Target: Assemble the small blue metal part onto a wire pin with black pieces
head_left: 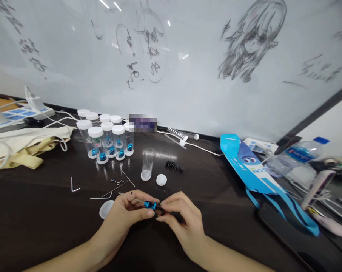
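Above the table's front part, my left hand (125, 211) is closed on a small blue metal part (150, 205). A thin metal rod (128, 196) sticks out from that hand towards the left. My right hand (186, 217) pinches a small black piece (160, 209) at the right end of the blue part. Whether the two pieces are joined is hidden by the fingertips. A white round lid or dish (105, 208) lies beside my left hand. Beyond the hands are an uncapped clear tube (148, 162), a white cap (161, 180) and several small black pieces (173, 166).
Several capped clear tubes (95, 132) with blue parts inside stand at the back left. L-shaped hex keys (101, 198) lie left of my hands. Thin clear tubes (176, 135) rest near the whiteboard (185, 90). A blue bag (250, 166), water bottle (304, 153) and dark phone-like slab (295, 241) occupy the right.
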`<action>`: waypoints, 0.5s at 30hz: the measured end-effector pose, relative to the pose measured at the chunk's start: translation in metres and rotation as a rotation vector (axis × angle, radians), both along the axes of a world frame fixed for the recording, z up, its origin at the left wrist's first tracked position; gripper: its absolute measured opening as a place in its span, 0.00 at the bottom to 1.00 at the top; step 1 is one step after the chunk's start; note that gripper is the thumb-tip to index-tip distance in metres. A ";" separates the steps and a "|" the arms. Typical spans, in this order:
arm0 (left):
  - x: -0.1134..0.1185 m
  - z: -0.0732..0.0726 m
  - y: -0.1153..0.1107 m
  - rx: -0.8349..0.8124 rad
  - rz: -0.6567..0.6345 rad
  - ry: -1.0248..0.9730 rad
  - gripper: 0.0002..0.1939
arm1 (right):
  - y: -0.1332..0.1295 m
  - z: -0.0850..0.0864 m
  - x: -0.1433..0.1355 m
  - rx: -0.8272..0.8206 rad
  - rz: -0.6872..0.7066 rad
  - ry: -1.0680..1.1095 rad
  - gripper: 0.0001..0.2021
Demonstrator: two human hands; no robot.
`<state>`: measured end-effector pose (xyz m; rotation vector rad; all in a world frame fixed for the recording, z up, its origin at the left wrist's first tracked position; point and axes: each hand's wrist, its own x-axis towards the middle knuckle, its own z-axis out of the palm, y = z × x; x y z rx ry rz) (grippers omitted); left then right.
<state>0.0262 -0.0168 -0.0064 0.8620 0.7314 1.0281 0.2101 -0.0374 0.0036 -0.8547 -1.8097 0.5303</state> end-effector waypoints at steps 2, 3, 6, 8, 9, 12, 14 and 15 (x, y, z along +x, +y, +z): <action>0.000 0.000 0.000 -0.006 0.003 0.003 0.09 | 0.000 0.000 0.000 0.006 0.006 0.005 0.10; 0.000 0.001 -0.001 -0.006 0.001 0.004 0.09 | 0.000 -0.001 0.000 0.009 0.006 0.008 0.10; 0.000 0.002 -0.001 0.001 -0.010 0.006 0.09 | 0.000 -0.001 0.000 0.008 0.002 0.010 0.10; 0.000 0.002 -0.001 -0.002 -0.006 0.016 0.09 | 0.000 0.000 0.001 -0.002 -0.001 0.012 0.09; 0.001 0.003 -0.001 -0.004 -0.003 0.024 0.08 | 0.000 0.000 0.001 -0.006 -0.001 0.014 0.09; 0.001 0.003 -0.001 0.001 -0.001 0.044 0.08 | 0.000 0.000 0.001 -0.015 -0.006 0.019 0.08; 0.001 0.002 -0.001 0.008 -0.004 0.045 0.08 | 0.000 0.001 0.001 -0.019 -0.011 0.021 0.07; 0.001 0.002 -0.001 0.010 -0.005 0.042 0.08 | 0.000 0.001 0.001 -0.021 -0.013 0.022 0.06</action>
